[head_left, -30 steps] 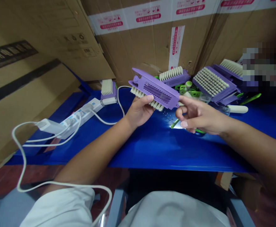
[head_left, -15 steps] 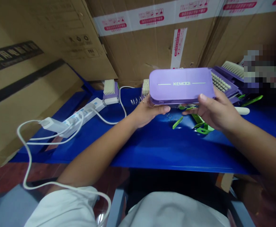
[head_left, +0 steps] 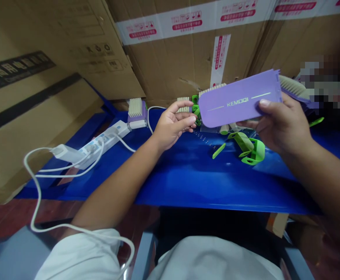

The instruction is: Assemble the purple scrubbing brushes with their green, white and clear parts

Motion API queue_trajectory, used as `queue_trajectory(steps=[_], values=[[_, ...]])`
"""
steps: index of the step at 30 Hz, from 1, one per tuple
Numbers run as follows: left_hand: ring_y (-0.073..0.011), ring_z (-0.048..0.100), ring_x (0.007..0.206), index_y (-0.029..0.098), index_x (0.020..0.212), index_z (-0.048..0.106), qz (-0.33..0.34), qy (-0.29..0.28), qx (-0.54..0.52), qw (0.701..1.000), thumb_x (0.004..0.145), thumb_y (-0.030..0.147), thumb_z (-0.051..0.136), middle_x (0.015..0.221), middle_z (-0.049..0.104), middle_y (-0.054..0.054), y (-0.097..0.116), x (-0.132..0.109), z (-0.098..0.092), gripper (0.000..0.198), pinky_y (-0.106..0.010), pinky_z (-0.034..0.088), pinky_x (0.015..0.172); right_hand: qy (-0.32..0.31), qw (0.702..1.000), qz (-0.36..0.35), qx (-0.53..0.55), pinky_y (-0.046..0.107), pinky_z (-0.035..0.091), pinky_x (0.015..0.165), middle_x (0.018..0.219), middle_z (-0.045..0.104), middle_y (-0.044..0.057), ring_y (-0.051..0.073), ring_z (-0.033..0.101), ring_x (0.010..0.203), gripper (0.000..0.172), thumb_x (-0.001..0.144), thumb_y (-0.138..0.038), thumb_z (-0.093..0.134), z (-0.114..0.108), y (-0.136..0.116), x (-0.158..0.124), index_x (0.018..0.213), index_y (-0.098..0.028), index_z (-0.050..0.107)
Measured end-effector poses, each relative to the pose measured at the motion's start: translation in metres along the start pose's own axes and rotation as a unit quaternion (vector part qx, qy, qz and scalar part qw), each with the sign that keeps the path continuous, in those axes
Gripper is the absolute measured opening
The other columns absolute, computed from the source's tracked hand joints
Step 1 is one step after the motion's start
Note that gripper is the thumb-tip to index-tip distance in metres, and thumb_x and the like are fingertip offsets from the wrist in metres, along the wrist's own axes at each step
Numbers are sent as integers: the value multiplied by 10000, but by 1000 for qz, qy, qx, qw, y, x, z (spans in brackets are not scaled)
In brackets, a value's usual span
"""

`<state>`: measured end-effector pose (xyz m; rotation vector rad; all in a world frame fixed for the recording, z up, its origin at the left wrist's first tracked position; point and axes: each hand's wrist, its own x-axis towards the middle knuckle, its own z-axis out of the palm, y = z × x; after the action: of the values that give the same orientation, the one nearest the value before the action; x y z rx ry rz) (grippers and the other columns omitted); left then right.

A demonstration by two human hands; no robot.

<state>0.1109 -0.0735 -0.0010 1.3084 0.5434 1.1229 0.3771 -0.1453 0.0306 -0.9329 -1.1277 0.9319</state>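
Note:
A flat purple plastic cover (head_left: 234, 101) with "KEMOQI" lettering hangs tilted above the table, its right end raised. My right hand (head_left: 283, 120) is closed around that right end, thumb on the lettered face and fingers behind. Just off the cover's left end is my left hand (head_left: 175, 124), its fingers curved and apart. Small green plastic parts (head_left: 196, 107) show right by its fingertips; whether they touch I cannot tell. Below the cover lie green plastic clips (head_left: 254, 151), a narrow green piece (head_left: 218, 151) and a thin metal spring (head_left: 203, 137).
A white power strip (head_left: 102, 142) with plugs and cables lies on the left of the blue table (head_left: 187, 182). Behind it stands a purple block with cream bristles (head_left: 135, 109). More bristled pieces (head_left: 293, 87) are at the right. Cardboard boxes (head_left: 170, 62) wall the back.
My left hand has let go of the cover's left end and drawn slightly left. The cover has swung into a tilt and moved right in my right hand, uncovering the green parts.

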Motion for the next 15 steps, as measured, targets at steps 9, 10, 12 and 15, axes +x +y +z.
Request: queue_trajectory(steps=[9, 10, 12, 15], values=[[-56, 596, 602, 229, 1101, 710, -51, -42, 29, 997, 546, 135, 953, 947, 754, 29, 4, 9, -24, 614, -192, 506, 510, 115, 983, -131, 52, 624, 691, 883, 878, 683, 15, 355, 788, 1026, 340, 576, -322, 934, 4, 1, 11, 842, -259, 733], [-59, 601, 610, 224, 1110, 713, -59, -56, 50, 995, 520, 112, 961, 951, 759, 22, 5, 9, -26, 651, -192, 511, 514, 119, 981, -143, 57, 607, 692, 870, 878, 683, 12, 355, 788, 1032, 342, 581, -334, 930, 4, 0, 11, 840, -268, 717], [-69, 610, 609, 203, 1074, 719, -62, -71, 91, 991, 508, 98, 969, 882, 747, 20, 5, 9, -29, 627, -196, 514, 517, 117, 978, -160, 66, 580, 690, 858, 885, 687, 8, 357, 787, 1070, 347, 604, -360, 918, 3, -2, 13, 858, -282, 695], [-79, 599, 578, 193, 974, 714, -24, -43, 102, 994, 562, 131, 942, 730, 666, 52, 4, 11, -31, 474, -205, 507, 519, 115, 975, -172, 77, 559, 684, 849, 876, 679, 6, 351, 792, 1053, 355, 618, -364, 915, 1, -2, 13, 885, -277, 700]])
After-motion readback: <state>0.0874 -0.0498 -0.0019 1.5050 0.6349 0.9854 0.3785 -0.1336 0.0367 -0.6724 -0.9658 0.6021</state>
